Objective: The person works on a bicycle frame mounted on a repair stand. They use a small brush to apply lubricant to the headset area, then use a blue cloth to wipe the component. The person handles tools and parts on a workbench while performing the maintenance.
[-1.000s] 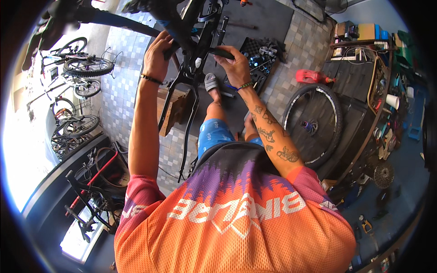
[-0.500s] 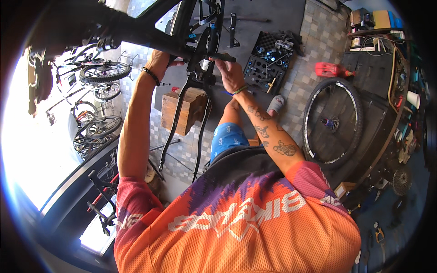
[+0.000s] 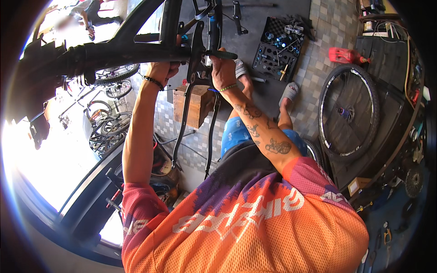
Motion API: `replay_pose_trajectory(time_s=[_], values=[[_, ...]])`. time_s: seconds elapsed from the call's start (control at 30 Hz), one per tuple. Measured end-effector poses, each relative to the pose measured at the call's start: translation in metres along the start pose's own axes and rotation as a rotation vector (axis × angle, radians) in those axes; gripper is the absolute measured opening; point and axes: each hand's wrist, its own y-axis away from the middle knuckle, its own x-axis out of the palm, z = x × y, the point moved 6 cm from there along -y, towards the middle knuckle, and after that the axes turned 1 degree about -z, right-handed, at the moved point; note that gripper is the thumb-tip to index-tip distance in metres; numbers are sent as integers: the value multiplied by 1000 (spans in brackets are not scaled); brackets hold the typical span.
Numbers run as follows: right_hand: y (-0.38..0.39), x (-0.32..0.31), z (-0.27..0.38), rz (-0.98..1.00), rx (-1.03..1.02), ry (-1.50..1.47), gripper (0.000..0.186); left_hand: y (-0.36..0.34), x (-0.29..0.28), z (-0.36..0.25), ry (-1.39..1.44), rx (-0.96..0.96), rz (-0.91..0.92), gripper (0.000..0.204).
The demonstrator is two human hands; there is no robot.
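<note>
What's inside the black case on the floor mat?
The case holds blue parts, silver parts and a brass-coloured piece; whatever lies beneath them is covered.

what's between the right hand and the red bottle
Head view: from the right hand toward the red bottle come a gray sandal, dark mat, the open tool case and tiled floor.

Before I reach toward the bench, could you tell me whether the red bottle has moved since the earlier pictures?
No: it keeps its place just beyond the far edge of the bicycle wheel.
</note>
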Motion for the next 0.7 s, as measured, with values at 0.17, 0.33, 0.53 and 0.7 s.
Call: replay_pose_trajectory(time_s=[0.17,0.33,0.53,0.7], values=[[9,-3,17,50,229,153,59,7,5,-2,23,9,-57,34],[12,-10,37,19,424,120,66,5,4,-3,6,43,-64,30],[9,-13,33,14,409,12,69,10,9,-10,0,34,-49,28],[9,-18,36,-45,379,-110,66,12,17,-24,-112,-3,-7,26]])
